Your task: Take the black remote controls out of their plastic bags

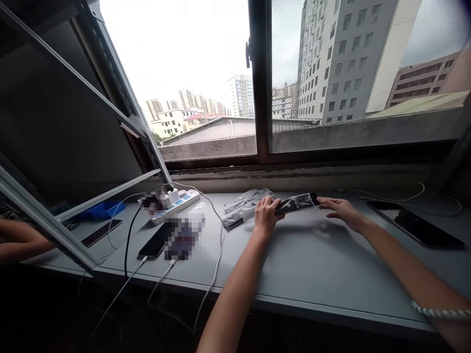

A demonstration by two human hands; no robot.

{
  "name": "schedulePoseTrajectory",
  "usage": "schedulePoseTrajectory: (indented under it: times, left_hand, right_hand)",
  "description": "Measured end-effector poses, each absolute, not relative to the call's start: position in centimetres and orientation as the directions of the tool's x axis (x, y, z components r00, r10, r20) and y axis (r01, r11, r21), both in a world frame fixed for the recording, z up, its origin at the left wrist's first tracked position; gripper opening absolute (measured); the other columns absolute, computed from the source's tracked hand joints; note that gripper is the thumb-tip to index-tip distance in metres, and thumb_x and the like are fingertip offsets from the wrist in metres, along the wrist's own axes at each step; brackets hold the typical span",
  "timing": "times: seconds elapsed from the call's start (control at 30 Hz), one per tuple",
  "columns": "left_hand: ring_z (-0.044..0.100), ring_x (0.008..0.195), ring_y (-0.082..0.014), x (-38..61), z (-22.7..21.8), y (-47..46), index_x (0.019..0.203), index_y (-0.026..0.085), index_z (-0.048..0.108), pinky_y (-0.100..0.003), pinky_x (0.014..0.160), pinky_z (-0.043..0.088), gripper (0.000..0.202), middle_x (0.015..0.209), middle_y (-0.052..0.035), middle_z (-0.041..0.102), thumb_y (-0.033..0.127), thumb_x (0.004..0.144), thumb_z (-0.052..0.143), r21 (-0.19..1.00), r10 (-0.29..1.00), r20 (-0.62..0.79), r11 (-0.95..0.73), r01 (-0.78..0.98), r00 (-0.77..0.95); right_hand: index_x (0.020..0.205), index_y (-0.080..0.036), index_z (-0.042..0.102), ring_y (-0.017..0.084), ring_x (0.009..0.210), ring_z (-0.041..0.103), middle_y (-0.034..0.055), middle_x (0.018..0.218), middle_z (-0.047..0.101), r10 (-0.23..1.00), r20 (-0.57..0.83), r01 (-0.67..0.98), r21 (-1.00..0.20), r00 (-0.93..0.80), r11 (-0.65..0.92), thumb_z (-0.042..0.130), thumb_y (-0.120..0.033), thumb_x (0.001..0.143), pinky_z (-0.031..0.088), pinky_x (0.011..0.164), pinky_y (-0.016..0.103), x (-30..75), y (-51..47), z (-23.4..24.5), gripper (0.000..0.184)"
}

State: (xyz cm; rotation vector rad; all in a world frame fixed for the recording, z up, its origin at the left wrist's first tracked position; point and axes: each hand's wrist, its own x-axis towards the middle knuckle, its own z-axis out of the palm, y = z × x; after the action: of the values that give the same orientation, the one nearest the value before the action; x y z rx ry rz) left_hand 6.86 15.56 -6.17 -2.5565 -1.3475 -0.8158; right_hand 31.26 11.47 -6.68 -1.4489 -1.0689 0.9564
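My left hand (265,214) is closed around the near end of a long black item in a clear plastic sleeve (299,202), held just above the grey table (312,260). At the sleeve's far right end my right hand (340,210) lies with fingers stretched out, fingertips touching it. A pile of similar clear plastic packets (241,208) lies just left of my left hand.
A white power strip (176,202) with plugs and white cables (213,274) sits at the left, beside a dark phone (152,244). A tablet (414,223) lies at the right. A blue tray (101,210) and metal rack struts (44,220) stand far left, where another person's arm (18,240) shows.
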Motion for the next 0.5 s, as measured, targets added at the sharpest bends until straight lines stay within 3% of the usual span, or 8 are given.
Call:
schedulePoseTrajectory:
  times: [0.07, 0.17, 0.3, 0.4, 0.5]
  left_hand:
    - [0.05, 0.098, -0.0202, 7.0, -6.4, 15.5, 0.108, 0.027, 0.059, -0.032, 0.087, 0.038, 0.038, 0.102, -0.0015, 0.057, 0.033, 0.072, 0.069, 0.171, 0.747, 0.501, -0.581, 0.796, 0.438]
    - [0.049, 0.099, -0.0208, 7.5, -6.8, 15.2, 0.104, 0.024, 0.06, -0.031, 0.089, 0.037, 0.035, 0.1, -0.0019, 0.058, 0.035, 0.072, 0.069, 0.187, 0.738, 0.482, -0.614, 0.767, 0.472]
    - [0.049, 0.102, -0.0219, 8.1, -6.7, 14.8, 0.106, 0.023, 0.059, -0.033, 0.091, 0.037, 0.039, 0.1, -0.0032, 0.059, 0.042, 0.073, 0.066, 0.177, 0.7, 0.498, -0.66, 0.73, 0.512]
    - [0.049, 0.102, -0.0223, 8.2, -6.3, 14.8, 0.101, 0.022, 0.059, -0.034, 0.091, 0.037, 0.036, 0.098, -0.0044, 0.06, 0.051, 0.079, 0.056, 0.21, 0.712, 0.546, -0.626, 0.751, 0.441]
    - [0.051, 0.098, -0.0218, 7.9, -5.9, 15.1, 0.087, 0.021, 0.058, -0.034, 0.088, 0.037, 0.027, 0.093, -0.0043, 0.063, 0.046, 0.085, 0.049, 0.276, 0.76, 0.565, -0.54, 0.795, 0.32]
  right_hand:
    - [0.093, -0.02, 0.068, 0.02, 0.098, 0.061, 0.0081, 0.122, 0.057, 0.926, -0.101, 0.011, -0.994, 0.363, -0.112, 0.066, -0.038, 0.074, 0.05, 0.051, 0.017, 31.2, 11.4, -6.7, 0.027]
    - [0.094, -0.016, 0.063, 0.018, 0.081, 0.066, 0.0104, 0.107, 0.065, 0.923, -0.181, -0.088, -0.983, 0.34, -0.16, 0.059, -0.034, 0.082, 0.051, 0.049, 0.019, 31.0, 11.3, -6.6, 0.022]
    - [0.088, -0.013, 0.058, 0.017, 0.068, 0.067, 0.0104, 0.083, 0.068, 0.926, -0.183, -0.204, -0.972, 0.33, -0.12, 0.042, -0.029, 0.091, 0.053, 0.05, 0.021, 30.9, 11.6, -6.4, 0.023]
    - [0.093, -0.013, 0.053, 0.016, 0.064, 0.067, 0.009, 0.073, 0.065, 0.873, -0.192, -0.283, -0.957, 0.448, -0.065, 0.04, -0.028, 0.093, 0.056, 0.054, 0.021, 31.5, 12.1, -6.6, 0.021]
    - [0.103, -0.013, 0.048, 0.016, 0.06, 0.066, 0.0094, 0.074, 0.064, 0.791, -0.236, -0.324, -0.945, 0.564, -0.052, 0.039, -0.03, 0.093, 0.056, 0.053, 0.022, 32.2, 12.7, -7.0, 0.022]
